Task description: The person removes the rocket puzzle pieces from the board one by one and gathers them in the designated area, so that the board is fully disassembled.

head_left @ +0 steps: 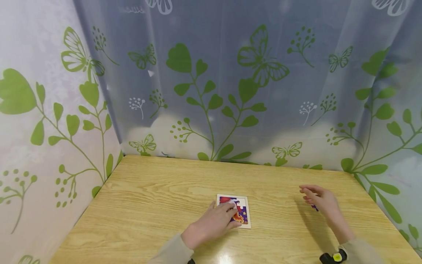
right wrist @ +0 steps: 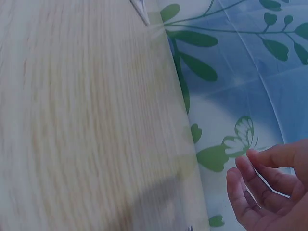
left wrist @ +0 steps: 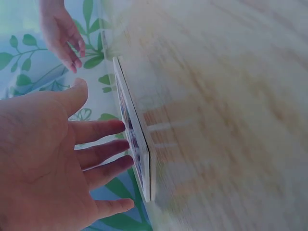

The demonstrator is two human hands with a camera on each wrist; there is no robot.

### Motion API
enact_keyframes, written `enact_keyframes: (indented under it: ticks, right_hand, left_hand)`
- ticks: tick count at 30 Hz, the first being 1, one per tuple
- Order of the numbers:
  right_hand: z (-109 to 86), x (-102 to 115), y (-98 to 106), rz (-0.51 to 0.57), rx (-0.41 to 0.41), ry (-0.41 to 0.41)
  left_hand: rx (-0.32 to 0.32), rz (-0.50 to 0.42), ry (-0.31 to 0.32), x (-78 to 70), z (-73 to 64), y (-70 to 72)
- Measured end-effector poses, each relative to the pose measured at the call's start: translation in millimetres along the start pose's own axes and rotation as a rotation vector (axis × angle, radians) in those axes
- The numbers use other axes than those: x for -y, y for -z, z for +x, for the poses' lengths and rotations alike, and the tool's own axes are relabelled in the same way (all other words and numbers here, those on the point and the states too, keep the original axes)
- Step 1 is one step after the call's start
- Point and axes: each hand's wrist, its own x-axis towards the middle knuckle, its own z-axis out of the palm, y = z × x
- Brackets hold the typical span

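A small jigsaw puzzle in a pale frame (head_left: 248, 220) lies on the wooden table, its picture red and purple with yellow stars. A white patch shows in its upper right part. My left hand (head_left: 215, 221) rests over the puzzle's left side, fingers extended. The left wrist view shows the fingertips (left wrist: 126, 161) of this hand right at the picture surface. Off to the right, my right hand (head_left: 321, 201) hovers above the table with loosely bent fingers and nothing visible in them. Partly hidden beneath it is a small purple puzzle piece (head_left: 314, 207).
The wooden table (head_left: 158, 190) stretches out around the puzzle. A curtain (head_left: 211, 110) printed with leaves and butterflies hangs along its back edge, and similar cloth lines both sides. A black band with a yellow face (head_left: 337, 257) sits at the right wrist.
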Motion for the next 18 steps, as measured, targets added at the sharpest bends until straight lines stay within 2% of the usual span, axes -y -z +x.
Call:
enact_keyframes:
  ticks: [3,9,18]
  right_hand:
    - [0.1,8,-6,0.012,0.009,0.018]
    - [0.7,22,-20,0.121,0.022,0.091]
    - [-0.9,41,-45,0.166,0.078,0.091]
  left_hand:
    - [-0.002,-0.015,0.011,1.6,-2.0,0.0]
    - [-0.011,-0.038,0.038,6.3,-6.9,0.3]
    - [0.012,-0.05,0.068,9.9,-16.1,-0.9]
